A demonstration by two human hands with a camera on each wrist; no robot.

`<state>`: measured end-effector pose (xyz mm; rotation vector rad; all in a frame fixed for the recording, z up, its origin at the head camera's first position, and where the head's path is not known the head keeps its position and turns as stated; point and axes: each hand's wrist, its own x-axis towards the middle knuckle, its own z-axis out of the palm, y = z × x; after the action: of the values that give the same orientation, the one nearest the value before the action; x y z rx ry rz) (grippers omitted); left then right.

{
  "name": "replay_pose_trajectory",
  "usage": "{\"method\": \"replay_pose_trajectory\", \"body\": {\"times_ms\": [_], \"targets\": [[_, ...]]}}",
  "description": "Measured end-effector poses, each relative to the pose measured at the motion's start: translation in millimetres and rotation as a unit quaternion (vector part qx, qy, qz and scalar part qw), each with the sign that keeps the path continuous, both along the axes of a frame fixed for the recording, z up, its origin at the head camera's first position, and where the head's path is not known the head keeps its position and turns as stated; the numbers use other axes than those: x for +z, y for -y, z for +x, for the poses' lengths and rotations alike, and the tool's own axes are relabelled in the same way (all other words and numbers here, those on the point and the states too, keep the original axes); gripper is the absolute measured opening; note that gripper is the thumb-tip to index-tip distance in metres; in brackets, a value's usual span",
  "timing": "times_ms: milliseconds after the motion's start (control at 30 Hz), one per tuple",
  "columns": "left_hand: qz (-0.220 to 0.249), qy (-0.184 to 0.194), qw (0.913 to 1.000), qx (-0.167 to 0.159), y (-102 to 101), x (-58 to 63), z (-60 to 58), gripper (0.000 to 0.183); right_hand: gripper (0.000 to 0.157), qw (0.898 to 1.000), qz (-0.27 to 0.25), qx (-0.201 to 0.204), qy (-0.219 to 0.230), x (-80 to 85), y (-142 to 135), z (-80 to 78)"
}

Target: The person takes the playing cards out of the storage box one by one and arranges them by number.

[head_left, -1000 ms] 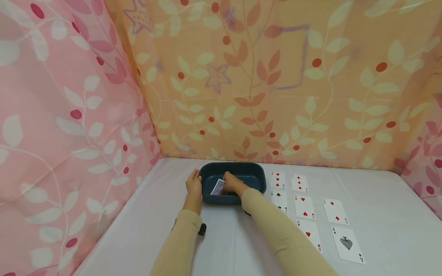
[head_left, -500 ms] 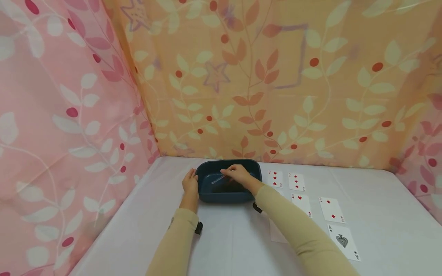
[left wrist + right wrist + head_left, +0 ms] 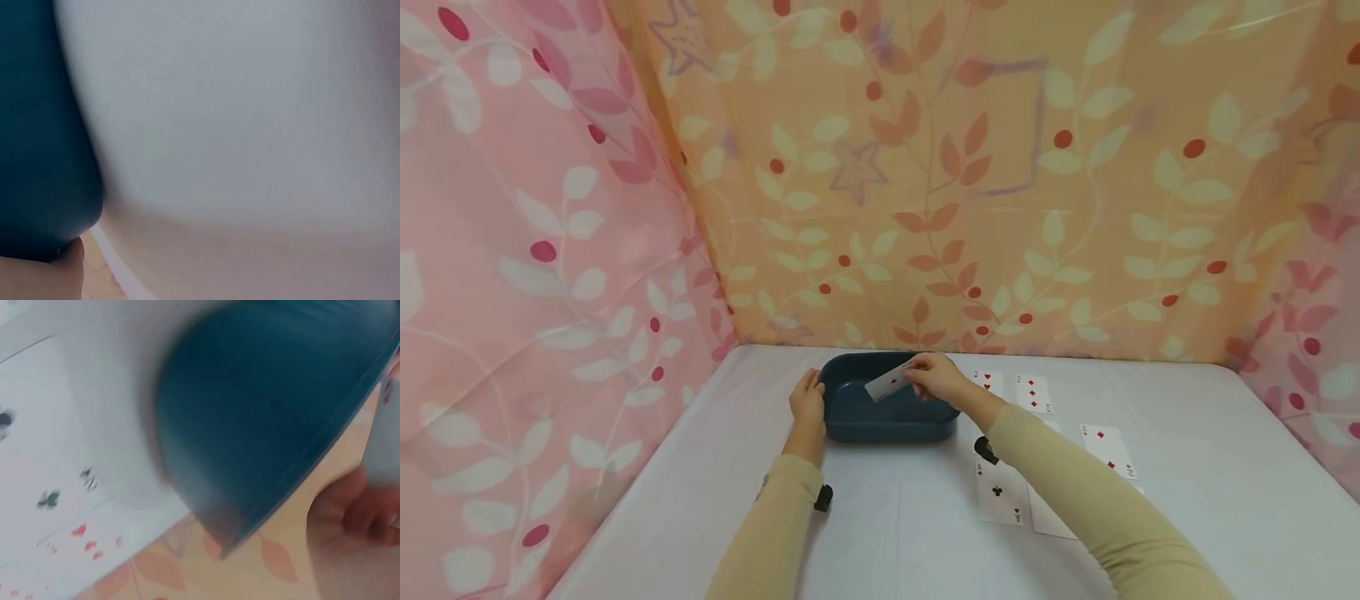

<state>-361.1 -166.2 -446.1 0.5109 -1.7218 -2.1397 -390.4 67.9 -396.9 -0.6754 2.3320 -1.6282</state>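
A dark blue rectangular tub stands on the white-covered table. My left hand grips it at its left wall; in the left wrist view, part of a finger lies against the tub's edge. Over the tub's right half, my right hand pinches a playing card, tilted, with a red pip showing. Its value cannot be read. The right wrist view has the same card at the right edge, beyond the tub's rim. What lies on the tub's floor under the card is partly hidden.
Face-up cards lie in rows right of the tub: a three of hearts, three of diamonds, two of diamonds and ace of clubs. My right sleeve covers others. A patterned curtain hangs behind the table.
My right hand has risen from inside the tub with the card and moved right. The card has turned from its blue back to its face. My left hand stays at the tub's left side.
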Motion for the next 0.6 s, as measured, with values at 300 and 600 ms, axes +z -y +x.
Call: {"method": "replay_pose_trajectory", "body": {"times_ms": [300, 600], "targets": [[-0.008, 0.021, 0.9984, -0.053, 11, 0.0, 3.3, 0.052, 0.021, 0.997, 0.043, -0.066, 0.019, 9.1, -24, 11.5], [-0.022, 0.017, 0.9976, -0.064, 11, 1.4, 2.9, 0.051, 0.058, 0.989, 0.018, -0.085, 0.122, 9.2, -45, 15.6]]}}
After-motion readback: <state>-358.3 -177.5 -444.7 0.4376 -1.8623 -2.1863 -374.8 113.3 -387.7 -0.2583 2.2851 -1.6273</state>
